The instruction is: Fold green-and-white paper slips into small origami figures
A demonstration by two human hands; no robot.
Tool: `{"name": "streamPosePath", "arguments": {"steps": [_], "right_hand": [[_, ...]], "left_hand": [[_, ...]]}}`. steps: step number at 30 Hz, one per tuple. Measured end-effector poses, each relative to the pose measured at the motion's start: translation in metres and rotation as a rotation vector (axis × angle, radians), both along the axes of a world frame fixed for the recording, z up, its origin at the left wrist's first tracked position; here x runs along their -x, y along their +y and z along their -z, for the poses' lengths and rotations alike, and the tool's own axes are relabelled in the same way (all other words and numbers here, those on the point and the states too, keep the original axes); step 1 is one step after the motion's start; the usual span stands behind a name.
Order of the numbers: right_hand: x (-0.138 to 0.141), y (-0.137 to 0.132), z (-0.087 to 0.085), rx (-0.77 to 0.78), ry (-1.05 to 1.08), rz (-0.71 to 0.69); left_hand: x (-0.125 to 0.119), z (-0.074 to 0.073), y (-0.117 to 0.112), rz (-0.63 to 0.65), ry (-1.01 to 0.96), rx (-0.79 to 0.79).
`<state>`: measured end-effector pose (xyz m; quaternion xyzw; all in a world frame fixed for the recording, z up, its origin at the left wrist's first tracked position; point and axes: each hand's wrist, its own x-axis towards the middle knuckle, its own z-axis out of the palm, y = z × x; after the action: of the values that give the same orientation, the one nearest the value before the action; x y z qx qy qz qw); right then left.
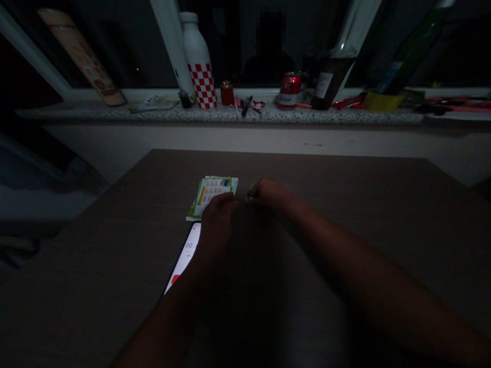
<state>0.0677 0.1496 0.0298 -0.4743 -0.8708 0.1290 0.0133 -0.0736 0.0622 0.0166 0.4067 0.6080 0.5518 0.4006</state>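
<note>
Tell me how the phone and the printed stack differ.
The phone has a lit screen with digits and a red mark, while the printed stack shows green and white print and does not glow. The phone is one slab; the stack is several pieces with uneven edges. The phone lies nearer the person than the stack. Both lie on the table, partly hidden by the left hand or forearm.

I am in what looks like a room at home, judging by the speckled stone windowsill (326,117). On it stand a checkered bottle (203,76), a red-and-white drink can (289,92), a tall peach flask (82,56) and a dark labelled bottle (332,76). Above the windowsill are dark panes (134,46); below it, on my side, spreads a plain table (364,184).
</note>
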Motion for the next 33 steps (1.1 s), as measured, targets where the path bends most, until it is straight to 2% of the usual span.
{"name": "streamPosePath", "arguments": {"steps": [3, 6, 8, 13, 17, 20, 23, 26, 29, 33], "right_hand": [[0.003, -0.001, 0.002, 0.025, -0.052, 0.011], [0.003, -0.003, 0.004, 0.034, -0.088, 0.027], [0.003, -0.004, 0.005, 0.031, -0.105, 0.033], [0.0, -0.006, 0.003, -0.03, -0.117, 0.023], [0.007, -0.014, -0.005, -0.149, -0.085, -0.038], [0.02, -0.024, -0.007, -0.239, -0.051, -0.167], [0.034, -0.032, -0.003, -0.286, -0.039, -0.327], [0.042, -0.035, 0.004, -0.312, -0.049, -0.42], [0.044, -0.034, 0.009, -0.327, -0.063, -0.458], [0.043, -0.032, 0.012, -0.342, -0.065, -0.431]], "left_hand": [[0.007, -0.006, 0.001, 0.001, 0.005, -0.027], [0.016, -0.014, 0.002, 0.031, 0.143, -0.051], [0.022, -0.019, 0.003, 0.09, 0.335, -0.051], [0.041, -0.021, 0.011, 0.222, 1.039, -0.079], [0.056, -0.014, 0.015, 0.263, 1.124, -0.052], [0.064, -0.011, 0.015, 0.286, 1.161, -0.044], [0.069, -0.008, 0.014, 0.334, 1.198, -0.041], [0.072, -0.004, 0.014, 0.402, 1.233, -0.027], [0.074, 0.0, 0.015, 0.448, 1.255, 0.011], [0.075, 0.002, 0.016, 0.464, 1.268, 0.063]]}}
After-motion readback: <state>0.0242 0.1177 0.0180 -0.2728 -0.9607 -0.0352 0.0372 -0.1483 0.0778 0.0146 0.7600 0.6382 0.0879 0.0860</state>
